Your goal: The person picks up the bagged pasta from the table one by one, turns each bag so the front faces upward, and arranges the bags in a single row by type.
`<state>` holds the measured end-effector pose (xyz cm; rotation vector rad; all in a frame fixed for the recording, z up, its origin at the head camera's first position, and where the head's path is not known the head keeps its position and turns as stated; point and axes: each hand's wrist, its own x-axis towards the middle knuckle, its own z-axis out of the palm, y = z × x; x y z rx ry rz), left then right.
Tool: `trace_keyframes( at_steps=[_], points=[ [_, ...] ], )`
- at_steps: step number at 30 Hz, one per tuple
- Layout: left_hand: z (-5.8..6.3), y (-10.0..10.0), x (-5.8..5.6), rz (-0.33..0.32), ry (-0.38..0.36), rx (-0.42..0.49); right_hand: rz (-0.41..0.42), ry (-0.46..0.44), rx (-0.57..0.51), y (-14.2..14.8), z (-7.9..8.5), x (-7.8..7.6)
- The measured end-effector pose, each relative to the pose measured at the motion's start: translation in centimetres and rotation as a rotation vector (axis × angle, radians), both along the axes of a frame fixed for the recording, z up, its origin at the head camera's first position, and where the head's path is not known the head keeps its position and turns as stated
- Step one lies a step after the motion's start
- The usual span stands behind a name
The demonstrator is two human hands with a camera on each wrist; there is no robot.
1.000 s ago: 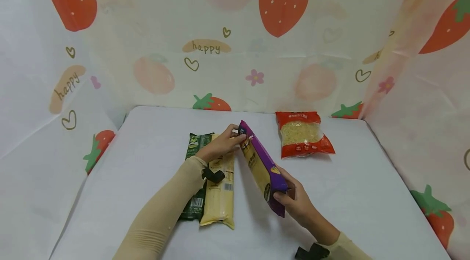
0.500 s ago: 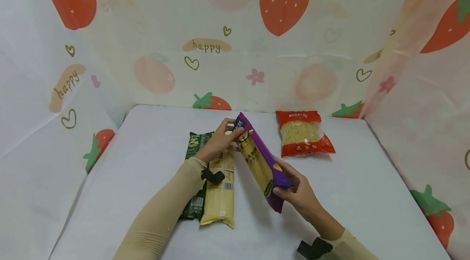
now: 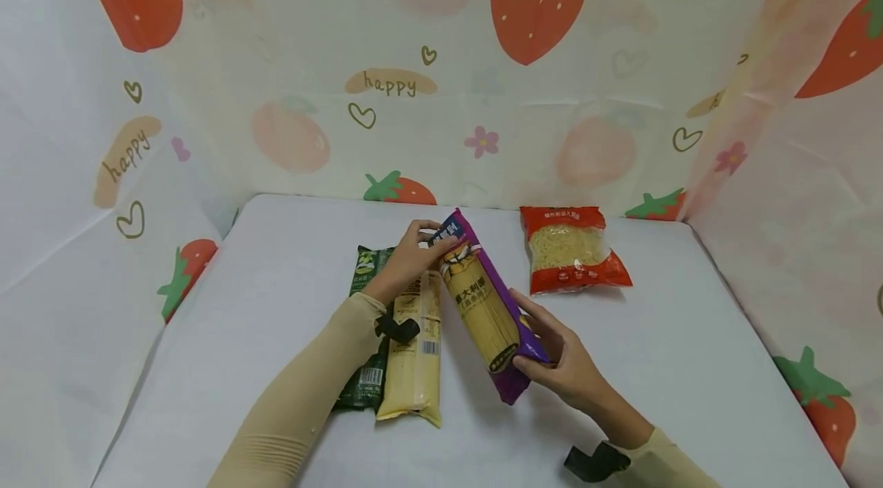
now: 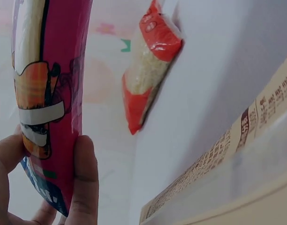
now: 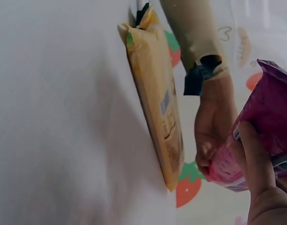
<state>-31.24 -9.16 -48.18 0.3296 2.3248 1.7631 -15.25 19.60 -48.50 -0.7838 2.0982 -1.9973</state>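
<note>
The purple packet [image 3: 480,308] was up in the air between the person's two hands, clear of the table [image 3: 290,266], with a soft shadow below it. From where I stood, its long axis was what mattered: it ran on a slant, from the far left end down to the near right end, with the printed face turned up towards the person. The left hand [image 3: 407,262] had the far end pinched, thumb on the front and fingers behind; the right hand [image 3: 567,367] gripped the near end, thumb at the lower edge of the face and fingers round the other side. Neither hand was free.

Just left of the purple packet lay the yellow packet [image 3: 412,381], flat, its length running nearly straight away from the person, so the two axes stood at an angle to each other. The left hand was much the nearer to it, hanging about its far end, while the right hand was well off to the other side. The green packet [image 3: 366,381] lay along the yellow one's left side, partly hidden by the left sleeve [image 3: 303,381]. Off by itself, beyond the right hand and near the back edge of the table, lay the red bag [image 3: 572,250] with its clear middle.
</note>
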Motion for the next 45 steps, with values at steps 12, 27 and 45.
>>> trace_keyframes(
  at_steps=[12,27,45],
  points=[
    [0.2,-0.2,0.0,-0.067,-0.081,0.145,-0.087,-0.011,-0.029,-0.6,-0.2,0.3],
    [0.3,-1.4,-0.2,-0.257,-0.346,0.377,-0.076,-0.221,-0.173,-1.3,-0.1,0.6],
    [0.9,-0.4,0.6,-0.085,-0.130,0.267,-0.106,-0.170,0.173,-0.5,-0.9,0.0]
  ],
)
